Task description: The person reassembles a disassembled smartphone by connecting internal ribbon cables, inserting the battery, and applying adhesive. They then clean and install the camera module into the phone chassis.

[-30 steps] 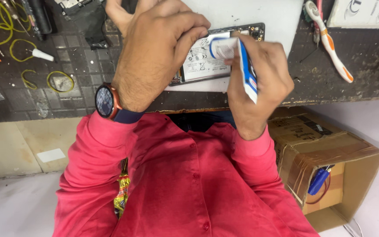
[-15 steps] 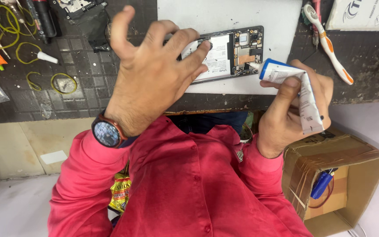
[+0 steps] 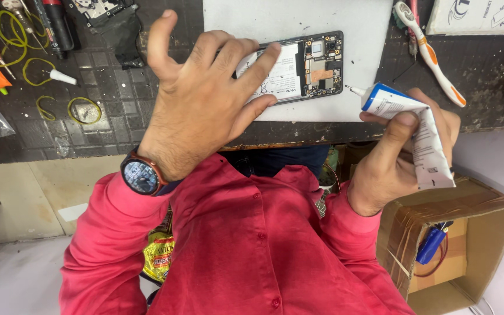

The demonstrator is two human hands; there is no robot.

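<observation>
Phone (image 3: pixel 298 70), back cover off and its battery and circuit boards showing, lay on a white sheet (image 3: pixel 287 17) on the dark gridded desk (image 3: pixel 106 93). Below the desk edge, an open cardboard box (image 3: pixel 473 233) sat by the person's right side with a blue item inside. Over the phone, the left hand (image 3: pixel 205 99) was spread wide, fingertips resting on the battery end, a round watch (image 3: pixel 141 175) on its wrist. To the right, the right hand (image 3: pixel 403 151) was clenched around a white glue tube (image 3: pixel 415 128) with a blue collar, nozzle pointing toward the phone, just short of the sheet's edge. An orange-and-white toothbrush (image 3: pixel 433 55) lay beyond, and yellow wire loops (image 3: pixel 83 108) sat far left.
</observation>
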